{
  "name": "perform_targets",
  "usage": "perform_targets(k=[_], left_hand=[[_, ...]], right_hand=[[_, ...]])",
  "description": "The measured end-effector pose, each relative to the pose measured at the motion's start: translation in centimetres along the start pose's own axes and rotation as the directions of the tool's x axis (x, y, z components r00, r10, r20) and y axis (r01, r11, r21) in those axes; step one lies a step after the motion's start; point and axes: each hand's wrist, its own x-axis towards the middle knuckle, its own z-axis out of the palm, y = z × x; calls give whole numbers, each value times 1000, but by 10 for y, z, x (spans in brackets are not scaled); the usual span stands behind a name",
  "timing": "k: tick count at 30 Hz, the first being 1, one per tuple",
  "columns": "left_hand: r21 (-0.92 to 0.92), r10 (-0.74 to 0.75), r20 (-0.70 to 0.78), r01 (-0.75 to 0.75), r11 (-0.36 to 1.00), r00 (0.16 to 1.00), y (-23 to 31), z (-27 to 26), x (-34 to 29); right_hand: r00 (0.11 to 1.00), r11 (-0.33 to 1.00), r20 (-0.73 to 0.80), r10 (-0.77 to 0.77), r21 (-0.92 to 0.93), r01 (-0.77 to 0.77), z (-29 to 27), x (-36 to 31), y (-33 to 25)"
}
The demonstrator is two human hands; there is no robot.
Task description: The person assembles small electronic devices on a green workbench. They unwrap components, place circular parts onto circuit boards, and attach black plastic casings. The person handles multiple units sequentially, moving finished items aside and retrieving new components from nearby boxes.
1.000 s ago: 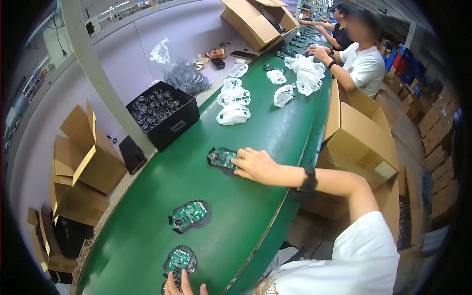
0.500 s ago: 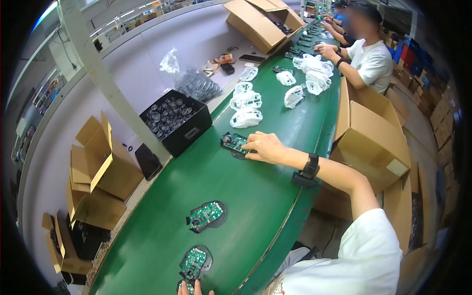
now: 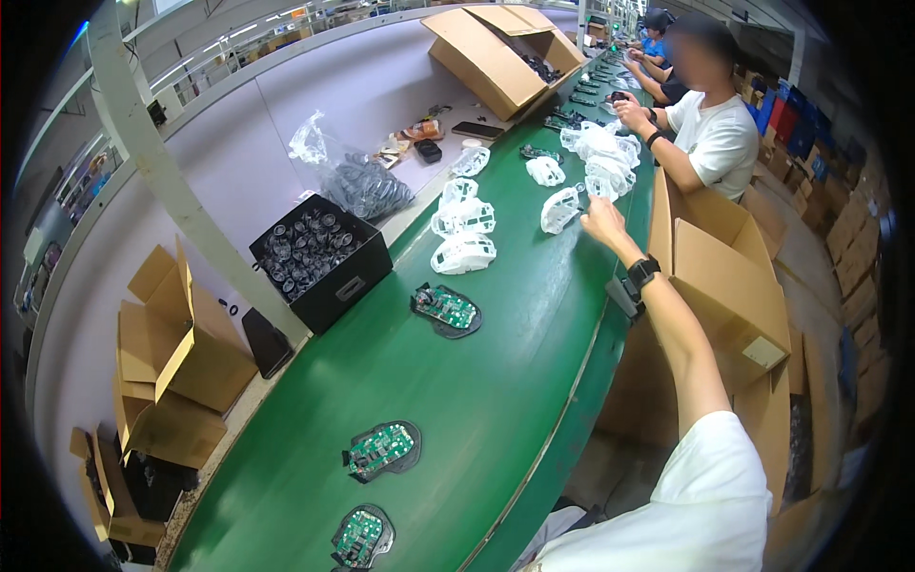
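My right hand (image 3: 606, 223) reaches out over the right side of the green conveyor belt. Its fingers are bent and slightly apart, close to a white plastic shell (image 3: 560, 210) and a clump of similar white shells (image 3: 606, 175). Contact with either is too small to tell. My left hand is out of sight. Nearer on the belt, a green circuit board on a black rounded base (image 3: 448, 310) lies alone. Two more such boards, a middle one (image 3: 383, 451) and a near one (image 3: 362, 537), lie toward the lower edge. White stacked shells (image 3: 463, 219) sit beyond the first board.
Along the belt's left edge stand a black bin of dark round parts (image 3: 322, 257), a clear bag of grey parts (image 3: 367, 186) and open cardboard boxes (image 3: 186, 353). A large carton (image 3: 729, 286) stands at the right, before a co-worker in white (image 3: 710, 133).
My right hand has left the farthest circuit board and moved away to the right, to the white shells. My left hand has gone from the lower edge. The view has shifted slightly.
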Motion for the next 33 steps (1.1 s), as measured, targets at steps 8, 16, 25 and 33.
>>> perform_targets(k=[8, 16, 25, 33], left_hand=[[15, -75, -34, 76, 997, 997, 8, 0, 8], [48, -116, -23, 117, 992, 993, 7, 2, 8], [45, -107, -21, 108, 993, 994, 4, 4, 11], [11, -106, -15, 106, 994, 994, 5, 3, 10]], right_hand=[[977, 982, -207, -49, 168, 85, 25, 37, -19], [885, 901, -261, -385, -315, 299, 70, 90, 3], [971, 849, -32, -236, -493, 190, 80, 88, 14], [939, 683, 67, -338, -669, 293, 64, 79, 15]])
